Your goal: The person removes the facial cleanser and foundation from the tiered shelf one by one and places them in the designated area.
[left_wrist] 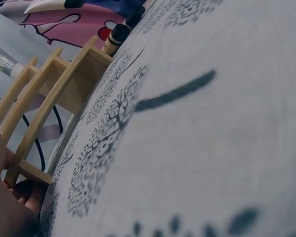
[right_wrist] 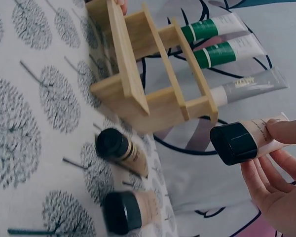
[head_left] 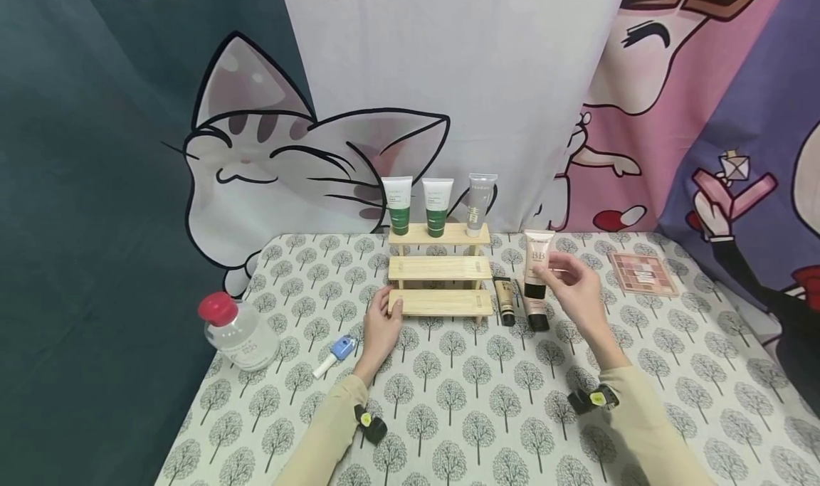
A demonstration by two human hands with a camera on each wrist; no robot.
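Observation:
My right hand [head_left: 579,290] pinches a pale pink BB cream tube [head_left: 537,255] between thumb and fingers, its black cap [right_wrist: 232,143] pointing down. The tube is held upright to the right of a three-tier wooden display rack [head_left: 442,302]. At the rack's left end, my left hand [head_left: 382,327] grips the lowest shelf, thumb in front and fingers curled round the end. Two white-and-green tubes [head_left: 398,205] and a grey tube [head_left: 475,205] stand on the top shelf. The middle and lowest shelves are bare.
Beside the rack lie a beige tube [head_left: 505,301] and a pinkish tube [head_left: 536,314], both black-capped. A makeup palette [head_left: 643,274] lies farther right. To the left are a clear bottle with a red cap [head_left: 246,340] and a small blue item with a white handle [head_left: 335,354].

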